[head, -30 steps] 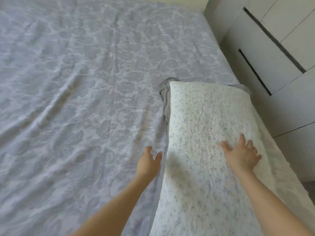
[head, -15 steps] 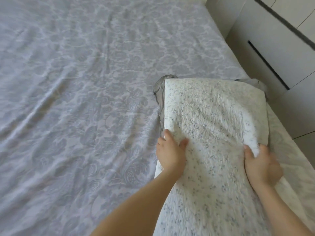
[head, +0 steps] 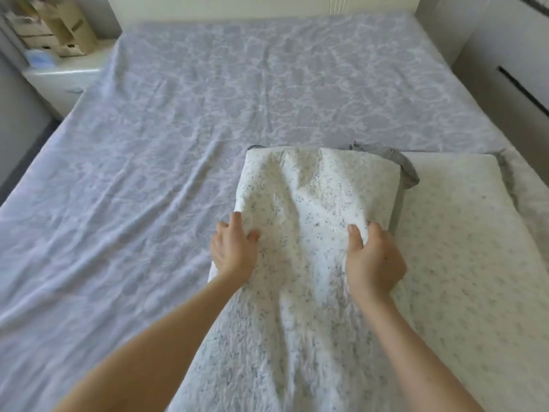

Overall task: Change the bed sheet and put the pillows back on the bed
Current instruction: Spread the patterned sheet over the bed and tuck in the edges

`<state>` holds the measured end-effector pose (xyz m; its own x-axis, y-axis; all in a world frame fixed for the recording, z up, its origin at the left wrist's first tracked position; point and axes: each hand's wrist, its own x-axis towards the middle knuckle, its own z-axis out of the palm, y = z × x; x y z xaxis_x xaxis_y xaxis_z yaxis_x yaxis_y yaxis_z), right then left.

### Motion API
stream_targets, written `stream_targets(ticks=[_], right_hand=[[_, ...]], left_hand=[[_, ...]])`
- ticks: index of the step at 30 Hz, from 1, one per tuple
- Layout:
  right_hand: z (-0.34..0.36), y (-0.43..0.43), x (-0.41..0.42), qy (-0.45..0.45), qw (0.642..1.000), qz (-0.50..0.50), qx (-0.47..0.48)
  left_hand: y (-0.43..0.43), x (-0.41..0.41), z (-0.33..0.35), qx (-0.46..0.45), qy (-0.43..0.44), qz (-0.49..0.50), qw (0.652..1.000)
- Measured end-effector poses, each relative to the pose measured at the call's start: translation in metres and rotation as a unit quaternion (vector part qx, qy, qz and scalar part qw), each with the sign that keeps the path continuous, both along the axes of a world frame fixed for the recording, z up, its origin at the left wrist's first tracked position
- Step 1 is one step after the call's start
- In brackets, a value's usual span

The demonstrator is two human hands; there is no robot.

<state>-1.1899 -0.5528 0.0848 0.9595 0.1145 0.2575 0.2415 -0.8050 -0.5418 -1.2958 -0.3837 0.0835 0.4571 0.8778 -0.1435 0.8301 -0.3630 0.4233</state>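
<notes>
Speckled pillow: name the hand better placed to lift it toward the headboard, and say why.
Right hand: its fingers are curled around the speckled pillow, pinching a fold. The left hand only grips the edge. Likely both are needed.

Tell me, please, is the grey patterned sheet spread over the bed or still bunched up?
Spread. The grey patterned sheet covers the mattress up to the headboard, with only shallow creases; its tuck at the edges cannot be seen.

White nightstand [head: 64, 81], pale headboard [head: 222, 8]
</notes>
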Motion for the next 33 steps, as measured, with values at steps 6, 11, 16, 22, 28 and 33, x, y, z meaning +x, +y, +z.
stream_targets(ticks=[6,11,16,22,28,33], right_hand=[[-0.028,0.074,-0.099,0.225,0.973,0.038,-0.034],[-0.064,0.027,-0.088,0.154,0.980,0.059,-0.113],[-0.071,-0.087,-0.008,0.144,0.962,-0.038,-0.230],[-0.086,-0.222,0.091,0.216,0.918,-0.147,-0.298],[-0.127,-0.301,0.207,0.234,0.938,-0.110,-0.230],[-0.153,-0.296,0.253,0.285,0.949,-0.075,-0.116]], left_hand=[[0.098,-0.085,0.002,0.059,0.143,0.021,0.988],[0.085,-0.075,-0.029,0.071,0.244,-0.069,0.965],[-0.018,-0.003,-0.047,0.005,0.095,-0.187,0.978],[-0.161,0.102,-0.087,-0.106,0.055,-0.301,0.946],[-0.232,0.200,-0.137,-0.245,0.014,-0.091,0.965],[-0.241,0.228,-0.148,-0.179,-0.026,0.017,0.983]])
